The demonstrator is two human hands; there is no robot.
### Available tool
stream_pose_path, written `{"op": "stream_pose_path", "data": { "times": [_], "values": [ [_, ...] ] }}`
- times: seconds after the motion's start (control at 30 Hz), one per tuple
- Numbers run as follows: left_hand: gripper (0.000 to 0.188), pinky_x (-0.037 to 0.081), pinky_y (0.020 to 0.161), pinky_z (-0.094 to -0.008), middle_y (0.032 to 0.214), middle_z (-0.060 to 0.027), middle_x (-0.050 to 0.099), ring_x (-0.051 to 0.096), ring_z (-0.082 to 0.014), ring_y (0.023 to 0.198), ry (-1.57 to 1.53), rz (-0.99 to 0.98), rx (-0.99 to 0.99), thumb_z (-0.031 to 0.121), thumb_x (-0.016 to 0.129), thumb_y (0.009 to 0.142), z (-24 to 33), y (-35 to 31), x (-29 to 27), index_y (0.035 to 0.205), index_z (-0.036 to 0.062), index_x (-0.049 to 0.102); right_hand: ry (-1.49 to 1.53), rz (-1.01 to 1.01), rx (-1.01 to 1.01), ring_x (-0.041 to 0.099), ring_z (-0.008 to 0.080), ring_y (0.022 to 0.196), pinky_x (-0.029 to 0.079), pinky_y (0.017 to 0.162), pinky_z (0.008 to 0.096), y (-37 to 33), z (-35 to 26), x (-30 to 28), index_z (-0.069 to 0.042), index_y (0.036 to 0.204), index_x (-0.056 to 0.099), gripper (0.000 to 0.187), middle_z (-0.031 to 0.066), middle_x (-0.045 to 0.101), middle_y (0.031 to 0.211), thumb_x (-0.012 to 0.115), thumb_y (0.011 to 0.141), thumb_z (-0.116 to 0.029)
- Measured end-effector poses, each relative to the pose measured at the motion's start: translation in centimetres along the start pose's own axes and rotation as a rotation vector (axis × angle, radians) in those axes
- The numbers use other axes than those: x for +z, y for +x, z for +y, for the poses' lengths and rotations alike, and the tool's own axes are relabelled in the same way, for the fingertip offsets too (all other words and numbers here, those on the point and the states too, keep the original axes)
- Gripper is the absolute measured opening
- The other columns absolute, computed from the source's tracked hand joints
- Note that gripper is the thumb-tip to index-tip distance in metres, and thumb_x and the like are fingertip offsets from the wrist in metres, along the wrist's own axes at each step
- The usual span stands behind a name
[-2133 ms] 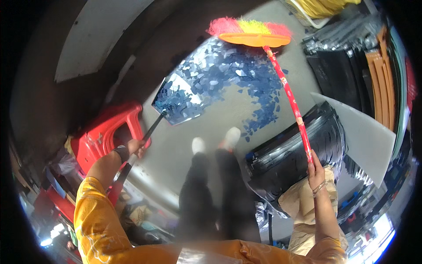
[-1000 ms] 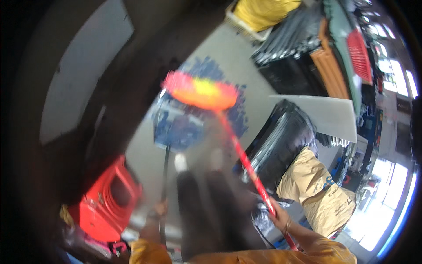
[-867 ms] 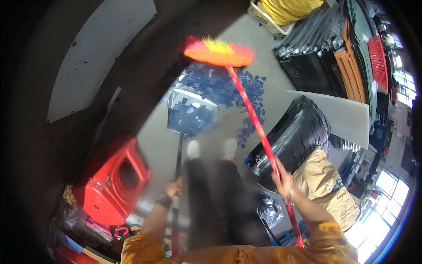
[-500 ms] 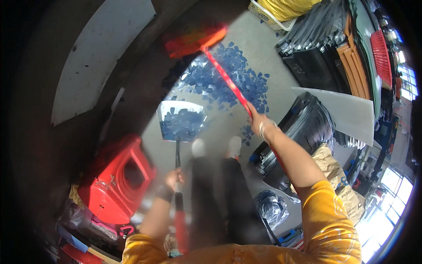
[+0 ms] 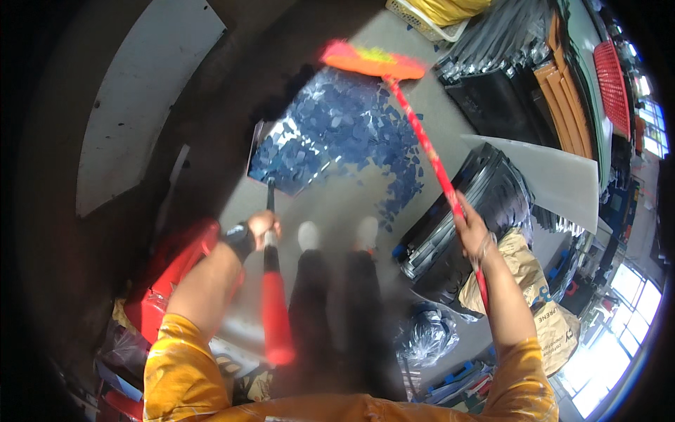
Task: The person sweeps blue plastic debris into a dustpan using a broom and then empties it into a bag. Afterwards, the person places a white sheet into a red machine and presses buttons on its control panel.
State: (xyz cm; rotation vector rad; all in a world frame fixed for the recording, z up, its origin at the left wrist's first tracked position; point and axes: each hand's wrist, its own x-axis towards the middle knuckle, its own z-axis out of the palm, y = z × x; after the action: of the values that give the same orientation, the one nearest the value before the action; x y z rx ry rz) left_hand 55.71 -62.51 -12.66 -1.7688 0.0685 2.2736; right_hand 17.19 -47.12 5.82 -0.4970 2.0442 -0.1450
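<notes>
Just beyond my yellow sleeves (image 5: 183, 362), my left hand (image 5: 263, 229) is closed round the handle of the dustpan (image 5: 271, 190), ahead of its red grip; my right hand (image 5: 470, 229) is curled firmly about the red stick of the broom (image 5: 429, 151); some red plastic (image 5: 146, 313) lies to the left of my left forearm; a paper bag (image 5: 559, 334) slumps by my right forearm, a black stack (image 5: 503, 190) just past it; my shoes (image 5: 308, 235) stand between the two hands; farther out and leftward, the pan lies with blue chips (image 5: 351, 116) in it, more of them spreading right across the floor (image 5: 439, 98) in a curve; the broom's head, orange and blurred, is at their far edge; whether it touches the floor I cannot tell; farthest off, a crate (image 5: 422, 27) holds a yellow bundle (image 5: 460, 10).
</notes>
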Motion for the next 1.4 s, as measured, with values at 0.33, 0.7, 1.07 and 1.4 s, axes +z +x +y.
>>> {"op": "stream_pose_path", "data": {
  "times": [0.33,0.7,1.07,1.4],
  "values": [
    [0.022,0.037,0.043,-0.0237,0.054,-0.0028,0.043,0.042,-0.0120,0.045,-0.108,-0.109,0.134,0.012,0.041,0.088,7.4,2.4,9.1,0.067,0.0062,0.037,-0.475,-0.240,0.052,0.058,0.0370,0.093,0.044,0.082,0.0435,2.7,1.5,12.4,-0.018,0.135,-0.021,0.092,0.0308,0.055,0.100,0.050,0.078,-0.003],
    [0.017,0.032,0.033,-0.0291,0.047,-0.0027,0.041,0.039,-0.0138,0.035,0.476,0.244,0.280,0.023,0.052,0.087,-12.8,4.5,-8.6,0.078,0.0094,0.046,0.113,-0.067,-0.123,0.055,0.0276,0.103,0.041,0.089,0.0358,-13.5,10.1,6.8,-0.017,0.135,0.029,0.067,0.0156,0.052,0.117,0.054,0.076,-0.001],
    [0.024,0.033,0.036,-0.0240,0.053,-0.0018,0.039,0.039,-0.0104,0.041,-0.121,-0.110,0.201,0.010,0.045,0.086,-7.5,0.0,5.2,0.063,0.0069,0.038,-0.146,0.132,-0.441,0.054,0.0307,0.092,0.044,0.081,0.0358,-11.3,5.9,11.2,-0.007,0.127,0.039,0.059,0.0180,0.053,0.101,0.063,0.073,-0.007],
    [0.017,0.046,0.061,-0.0278,0.071,-0.0063,0.045,0.047,-0.0160,0.061,-0.531,-0.456,0.349,0.016,0.035,0.094,-19.4,-25.4,29.0,0.087,0.0006,0.040,0.451,0.128,-0.517,0.046,0.0184,0.111,0.036,0.094,0.0319,-20.8,10.1,9.9,-0.008,0.121,0.045,0.042,0.0095,0.049,0.118,0.058,0.083,-0.022]
  ]
}}
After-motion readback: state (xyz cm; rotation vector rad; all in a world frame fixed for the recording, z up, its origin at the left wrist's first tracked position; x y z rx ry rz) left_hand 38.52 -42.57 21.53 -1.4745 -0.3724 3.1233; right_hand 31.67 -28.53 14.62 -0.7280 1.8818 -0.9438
